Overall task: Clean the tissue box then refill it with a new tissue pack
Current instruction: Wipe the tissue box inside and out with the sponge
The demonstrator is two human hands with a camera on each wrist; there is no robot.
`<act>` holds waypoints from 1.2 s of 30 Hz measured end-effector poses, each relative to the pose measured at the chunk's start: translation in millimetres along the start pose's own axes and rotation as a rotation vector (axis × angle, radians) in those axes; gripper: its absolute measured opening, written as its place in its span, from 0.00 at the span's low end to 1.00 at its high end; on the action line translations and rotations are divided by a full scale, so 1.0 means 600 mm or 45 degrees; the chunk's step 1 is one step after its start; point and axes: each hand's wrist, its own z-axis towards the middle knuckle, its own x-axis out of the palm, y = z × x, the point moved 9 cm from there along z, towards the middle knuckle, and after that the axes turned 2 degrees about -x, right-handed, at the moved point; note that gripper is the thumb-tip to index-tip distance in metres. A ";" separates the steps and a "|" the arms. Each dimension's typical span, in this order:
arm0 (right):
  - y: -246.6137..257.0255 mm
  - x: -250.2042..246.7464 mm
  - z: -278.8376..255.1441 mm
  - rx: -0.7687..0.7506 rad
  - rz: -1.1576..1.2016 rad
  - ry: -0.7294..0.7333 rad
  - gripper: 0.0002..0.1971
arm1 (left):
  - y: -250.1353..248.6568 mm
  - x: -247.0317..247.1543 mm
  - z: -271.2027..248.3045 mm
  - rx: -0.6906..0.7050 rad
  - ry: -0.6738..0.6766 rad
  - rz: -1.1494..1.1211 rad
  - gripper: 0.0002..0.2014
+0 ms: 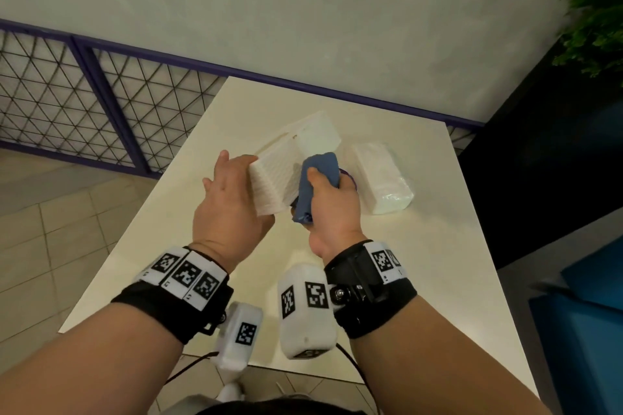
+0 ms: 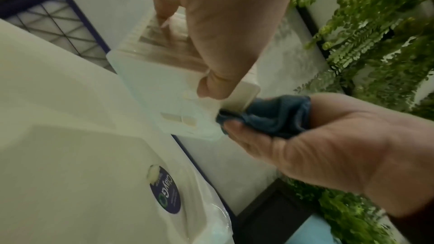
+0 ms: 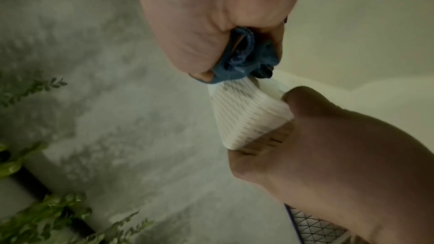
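Observation:
A white ribbed tissue box [image 1: 274, 178] is tilted up off the table, and my left hand [image 1: 232, 199] grips its near end. My right hand [image 1: 333, 209] holds a bunched blue cloth [image 1: 318, 175] and presses it against the box's right side. In the left wrist view the cloth [image 2: 270, 116] meets the box [image 2: 164, 96] at its lower corner. The right wrist view shows the cloth [image 3: 244, 62] against the ribbed wall [image 3: 244, 114]. A wrapped tissue pack [image 1: 381, 178] lies on the table to the right, apart from both hands.
A second smooth white box part [image 1: 315, 135] lies just behind the held box. The cream table [image 1: 421, 273] ends at a purple mesh railing [image 1: 101, 94] on the far left. A dark wall with a green plant [image 1: 596, 17] stands at right.

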 end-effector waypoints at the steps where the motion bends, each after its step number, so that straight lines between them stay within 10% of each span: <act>1: 0.008 -0.010 0.003 -0.013 0.003 -0.036 0.05 | 0.008 -0.007 0.002 -0.029 -0.016 0.002 0.38; 8: 0.147 -0.010 0.025 -0.549 -0.338 0.063 0.22 | 0.033 -0.037 0.005 -0.074 -0.102 -0.318 0.35; 12: 0.119 0.075 0.028 -0.775 -1.339 0.330 0.28 | 0.015 -0.025 0.004 0.037 -0.063 -0.445 0.34; 19: 0.049 0.134 -0.079 -1.182 -1.579 0.614 0.29 | 0.034 0.008 -0.001 0.013 0.113 -0.600 0.36; 27: 0.110 0.005 0.146 -0.554 -1.430 0.090 0.29 | 0.019 -0.019 -0.002 0.031 0.029 -0.390 0.36; 36: 0.061 0.079 -0.023 -0.882 -1.457 0.305 0.29 | 0.028 -0.013 -0.009 0.049 0.035 -0.469 0.34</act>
